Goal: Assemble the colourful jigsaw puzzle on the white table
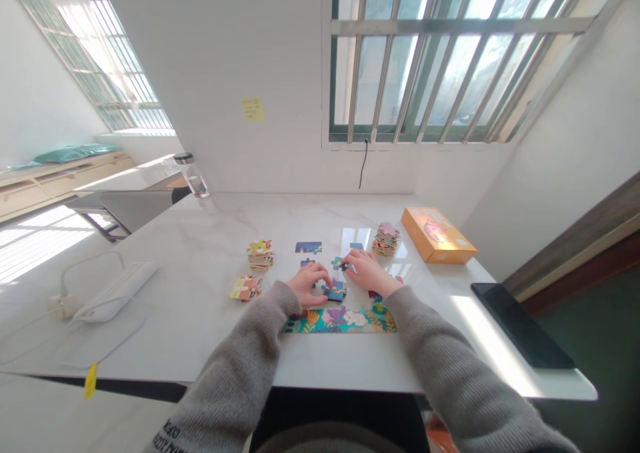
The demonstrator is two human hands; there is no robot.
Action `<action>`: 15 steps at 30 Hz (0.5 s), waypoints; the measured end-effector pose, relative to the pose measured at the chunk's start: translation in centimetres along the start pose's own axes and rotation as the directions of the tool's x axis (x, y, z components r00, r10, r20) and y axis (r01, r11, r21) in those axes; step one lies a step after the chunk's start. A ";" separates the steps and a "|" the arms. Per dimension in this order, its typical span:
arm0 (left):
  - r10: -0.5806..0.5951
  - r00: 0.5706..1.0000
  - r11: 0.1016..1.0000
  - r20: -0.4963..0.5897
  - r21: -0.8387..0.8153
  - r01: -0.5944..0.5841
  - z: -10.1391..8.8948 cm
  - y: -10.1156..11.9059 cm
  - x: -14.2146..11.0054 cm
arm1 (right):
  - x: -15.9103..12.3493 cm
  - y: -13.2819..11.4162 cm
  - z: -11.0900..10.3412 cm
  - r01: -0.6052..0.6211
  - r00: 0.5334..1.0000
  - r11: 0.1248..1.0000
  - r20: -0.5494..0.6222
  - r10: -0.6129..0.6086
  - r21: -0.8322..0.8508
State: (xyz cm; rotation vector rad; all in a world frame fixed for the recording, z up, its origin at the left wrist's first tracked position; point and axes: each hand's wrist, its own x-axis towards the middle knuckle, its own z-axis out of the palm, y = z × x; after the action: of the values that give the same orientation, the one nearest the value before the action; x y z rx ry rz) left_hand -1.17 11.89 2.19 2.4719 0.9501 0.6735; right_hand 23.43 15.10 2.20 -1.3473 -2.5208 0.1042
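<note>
My left hand (pixel 311 285) is curled on the table, thumb and forefinger closed at the edge of blue puzzle pieces (pixel 336 292) that look stacked. To its right, my right hand (pixel 367 272) has its fingertips on a small dark-blue puzzle piece (pixel 339 264). Just in front of me runs a joined strip of puzzle (pixel 345 318) with a white rabbit and colourful plants. Farther off lie a joined dark-blue section (pixel 309 247) and a blue piece (pixel 356 246). My left hand partly covers another blue piece (pixel 307 262).
Stacks of puzzle pieces stand at left (pixel 261 256) and right (pixel 387 240), with a lower pile (pixel 246 288) nearer me. An orange box (pixel 438 234) and a black tablet (pixel 520 323) lie at right. A power strip (pixel 117 292) with cables and a bottle (pixel 193 175) are at left.
</note>
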 end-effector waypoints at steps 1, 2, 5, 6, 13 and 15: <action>0.006 0.999 1.000 -0.046 -0.011 -0.007 0.0 0.0 0.0 | -0.1 0.0 0.0 0.004 1.000 1.000 -0.004 -0.004 0.008; 0.011 0.995 1.000 -0.096 -0.015 -0.013 0.0 0.0 0.1 | -0.1 0.0 0.0 0.009 1.000 1.000 -0.016 -0.009 0.022; 0.030 0.973 1.000 -0.228 0.007 -0.029 -0.2 0.0 0.2 | -0.2 -0.5 -0.5 0.011 0.994 0.988 -0.108 0.006 0.154; 0.037 0.965 0.999 -0.260 0.015 -0.035 -0.3 0.0 0.2 | -0.2 -0.8 -0.8 0.026 0.989 0.971 -0.148 0.010 0.236; 0.041 0.922 0.993 -0.384 -0.085 -0.079 -0.3 0.2 0.4 | -0.7 -3.0 -2.5 0.351 0.930 0.822 -0.270 -0.250 0.448; 0.029 0.919 0.990 -0.392 -0.113 -0.080 -0.2 0.3 0.4 | -0.7 -3.1 -2.3 0.352 0.929 0.837 -0.267 -0.257 0.418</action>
State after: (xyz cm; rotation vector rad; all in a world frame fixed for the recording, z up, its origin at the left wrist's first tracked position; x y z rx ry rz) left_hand -0.82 12.02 2.61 2.3006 0.9413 1.2414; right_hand 21.95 12.63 4.81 -0.7185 -2.3035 0.4464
